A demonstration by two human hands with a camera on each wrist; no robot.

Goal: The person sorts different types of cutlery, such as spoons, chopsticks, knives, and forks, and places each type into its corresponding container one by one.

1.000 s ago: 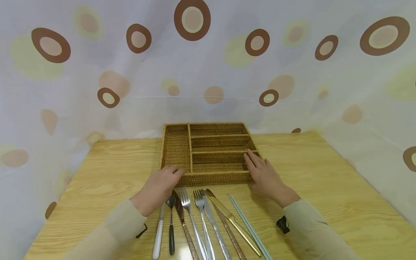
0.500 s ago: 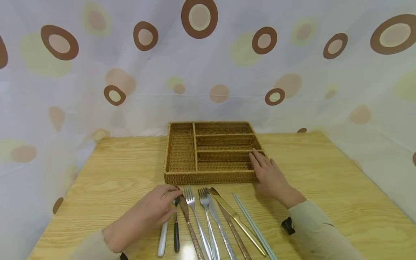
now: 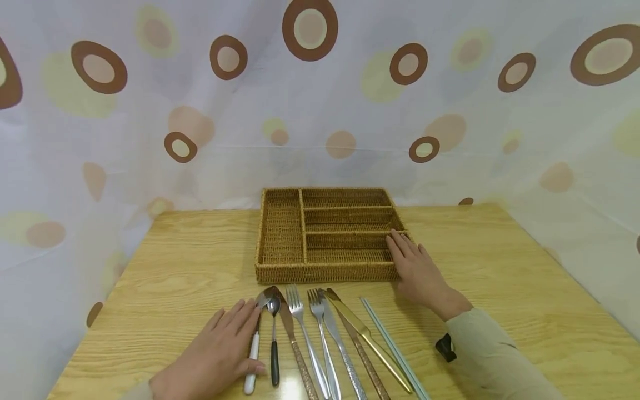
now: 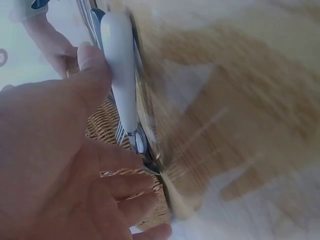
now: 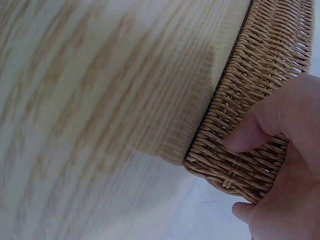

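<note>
My left hand (image 3: pixel 215 350), fingers straight, lies beside a white-handled spoon (image 3: pixel 254 350). In the left wrist view its thumb is against the white handle (image 4: pixel 119 70). My right hand (image 3: pixel 420 275) grips the front right corner of a woven cutlery tray (image 3: pixel 327 273), fingers over the rim. Its thumb presses the outer wall in the right wrist view, where the wicker wall (image 5: pixel 240 110) stands on the table. To the right of the white spoon lies a smaller black-handled spoon (image 3: pixel 274 355). The tray's compartments hold nothing visible.
A brown knife (image 3: pixel 297 350), a fork (image 3: pixel 305 328), another fork (image 3: pixel 322 333), a silver knife (image 3: pixel 340 344), a second brown knife (image 3: pixel 367 361), a gold knife (image 3: pixel 367 336) and pale chopsticks (image 3: pixel 395 350) lie before the tray. A patterned cloth (image 3: pixel 310 105) hangs behind the wooden table (image 3: pixel 200 250).
My left hand has left the tray's front left corner and come down toward me to the white-handled spoon. My right hand stays on the tray. The view has shifted slightly.
</note>
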